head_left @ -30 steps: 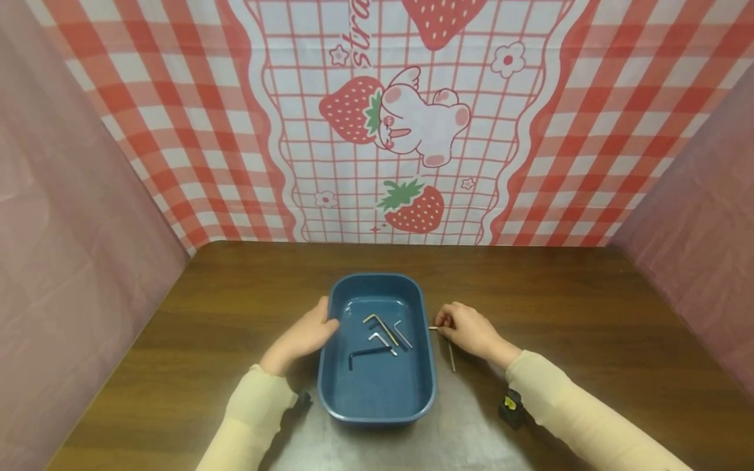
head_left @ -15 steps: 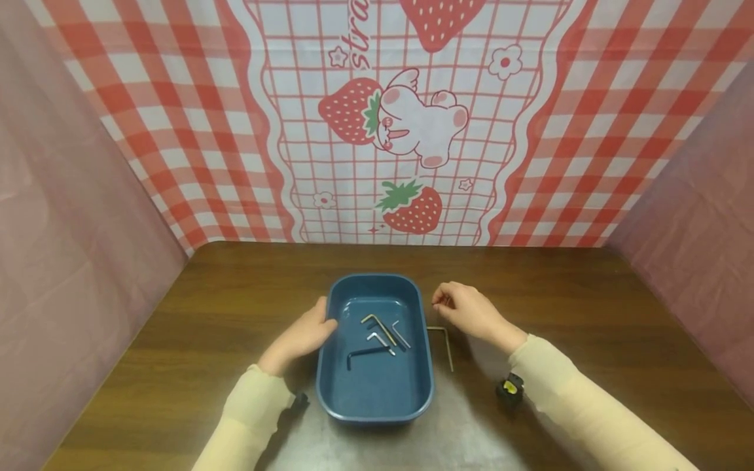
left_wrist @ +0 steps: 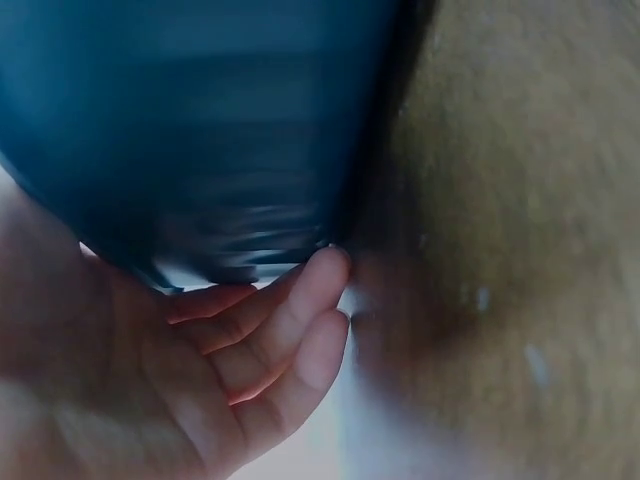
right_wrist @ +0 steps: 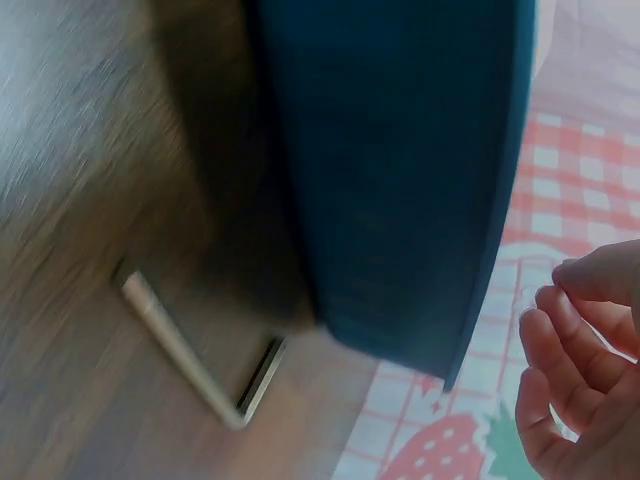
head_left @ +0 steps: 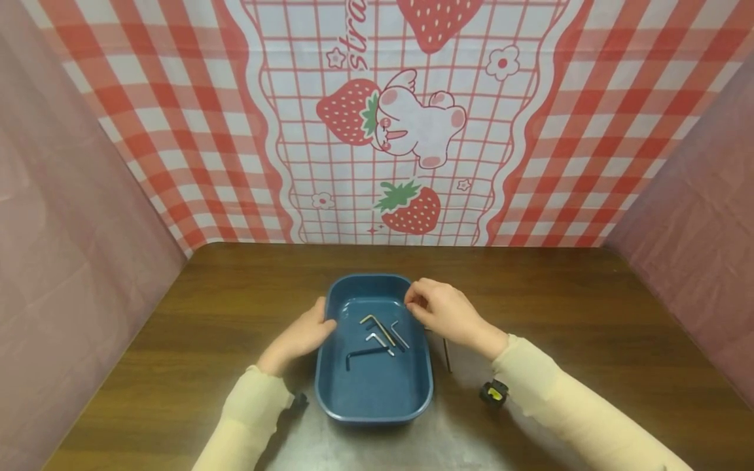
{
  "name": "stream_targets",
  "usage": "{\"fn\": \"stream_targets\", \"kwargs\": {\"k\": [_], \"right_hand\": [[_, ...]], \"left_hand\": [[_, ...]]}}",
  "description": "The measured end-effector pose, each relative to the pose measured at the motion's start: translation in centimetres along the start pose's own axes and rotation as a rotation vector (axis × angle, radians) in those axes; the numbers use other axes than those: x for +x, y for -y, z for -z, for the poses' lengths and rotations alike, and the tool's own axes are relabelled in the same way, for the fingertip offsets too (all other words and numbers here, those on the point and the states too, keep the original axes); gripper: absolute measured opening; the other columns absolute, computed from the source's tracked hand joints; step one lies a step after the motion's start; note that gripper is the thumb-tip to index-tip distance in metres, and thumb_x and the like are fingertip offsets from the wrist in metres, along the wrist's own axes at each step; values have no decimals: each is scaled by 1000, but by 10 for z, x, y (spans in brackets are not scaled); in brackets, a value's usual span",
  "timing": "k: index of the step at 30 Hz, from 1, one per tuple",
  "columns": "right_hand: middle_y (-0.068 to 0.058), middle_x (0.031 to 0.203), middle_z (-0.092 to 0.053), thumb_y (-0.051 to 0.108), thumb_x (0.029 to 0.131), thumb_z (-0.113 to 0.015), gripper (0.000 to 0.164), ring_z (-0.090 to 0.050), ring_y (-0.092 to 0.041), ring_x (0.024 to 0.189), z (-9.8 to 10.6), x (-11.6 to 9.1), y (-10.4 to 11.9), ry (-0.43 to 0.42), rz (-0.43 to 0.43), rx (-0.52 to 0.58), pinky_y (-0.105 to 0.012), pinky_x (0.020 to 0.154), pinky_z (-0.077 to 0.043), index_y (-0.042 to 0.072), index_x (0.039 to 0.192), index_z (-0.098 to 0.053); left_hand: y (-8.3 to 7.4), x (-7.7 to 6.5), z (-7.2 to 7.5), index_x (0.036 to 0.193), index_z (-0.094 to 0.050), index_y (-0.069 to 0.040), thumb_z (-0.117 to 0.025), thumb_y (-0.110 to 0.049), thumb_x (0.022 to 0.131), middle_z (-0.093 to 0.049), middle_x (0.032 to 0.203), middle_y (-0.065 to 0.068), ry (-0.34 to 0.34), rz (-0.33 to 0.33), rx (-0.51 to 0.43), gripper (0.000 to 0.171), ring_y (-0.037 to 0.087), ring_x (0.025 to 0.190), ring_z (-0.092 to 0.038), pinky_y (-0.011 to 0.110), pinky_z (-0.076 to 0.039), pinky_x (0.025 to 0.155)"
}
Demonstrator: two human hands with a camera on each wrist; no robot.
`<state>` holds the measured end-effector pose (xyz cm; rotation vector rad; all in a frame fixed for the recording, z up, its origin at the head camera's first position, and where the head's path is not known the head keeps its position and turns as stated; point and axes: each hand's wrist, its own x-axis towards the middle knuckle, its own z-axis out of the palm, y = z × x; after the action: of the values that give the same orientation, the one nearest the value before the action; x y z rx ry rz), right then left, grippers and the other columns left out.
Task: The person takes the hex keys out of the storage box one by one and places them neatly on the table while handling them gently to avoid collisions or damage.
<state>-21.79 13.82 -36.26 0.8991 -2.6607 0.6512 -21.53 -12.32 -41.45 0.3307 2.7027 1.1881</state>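
At centre: tray, one; keys, five.
Four inside, presumably grouped so the walls contain them: one gold, one black, two silver. Left grip holds the tray's side between thumb and fingers, seemingly to steady it. Right grip at the right rim, thumb and fingertips together, nothing visible between. Brass key, one, on the counter just outside.

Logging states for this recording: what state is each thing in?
Blue tray: upright, open at top
Black hex key: lying in tray
Gold hex key: lying in tray
Silver hex keys: lying in tray
Outer hex key: on table beside tray
Left hand: gripping tray's left side
Right hand: fingers curled; contents unclear
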Motion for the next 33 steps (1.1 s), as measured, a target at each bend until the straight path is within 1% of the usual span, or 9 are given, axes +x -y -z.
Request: {"fn": "stream_targets", "kwargs": {"k": [6,10,12,18,24,28,33], "right_hand": [[13,74,-51,15,75,-60,6,-46,-1,65,0,5,16,25,42,39,-18,57,-41,20,78,-57],[13,75,-51,16,75,-60,6,-47,-1,66,-1,8,26,72,59,35,-18,59,-42,20,79,-57],[13,75,-51,16,75,-60,7,-46,-1,66,-2,9,30,97,68,14,-18,58,-42,20,80,-58],[14,74,-51,19,75,-60,6,-45,1,65,-14,9,40,168,135,-54,-17,57,-41,22,80,-58],[12,75,-51,19,77,-57,4,-45,-1,64,-29,9,48,250,219,-56,-17,58,-41,19,80,-59],[11,73,-50,19,77,-56,4,-45,-2,63,-35,11,53,276,267,-77,-17,56,-40,19,78,-59],[11,73,-50,20,78,-56,4,-45,-2,62,-40,13,54,307,272,-88,-17,56,-40,19,78,-60]], "left_hand": [[0,1,1,121,-30,1,-41,-17,83,-45,114,16,1,10,-18,43,24,98,-47,43,-39,83],[0,2,1,121,-30,0,-41,-17,84,-45,114,15,-1,7,-23,43,23,97,-47,42,-39,82],[0,3,1,121,-30,0,-41,-18,84,-45,113,15,-3,4,-21,42,23,96,-47,41,-39,81],[1,2,1,120,-32,0,-42,-18,83,-46,113,14,-4,4,-16,42,22,95,-47,40,-40,80],[3,-2,0,120,-33,-1,-43,-19,83,-46,111,12,-1,10,-24,42,21,94,-46,40,-39,81],[3,-2,0,119,-34,-2,-44,-20,83,-47,109,11,-2,12,-33,41,21,92,-47,39,-40,80],[3,-1,0,120,-33,-4,-43,-21,84,-47,110,10,2,21,-49,41,21,93,-47,40,-39,82]]}}
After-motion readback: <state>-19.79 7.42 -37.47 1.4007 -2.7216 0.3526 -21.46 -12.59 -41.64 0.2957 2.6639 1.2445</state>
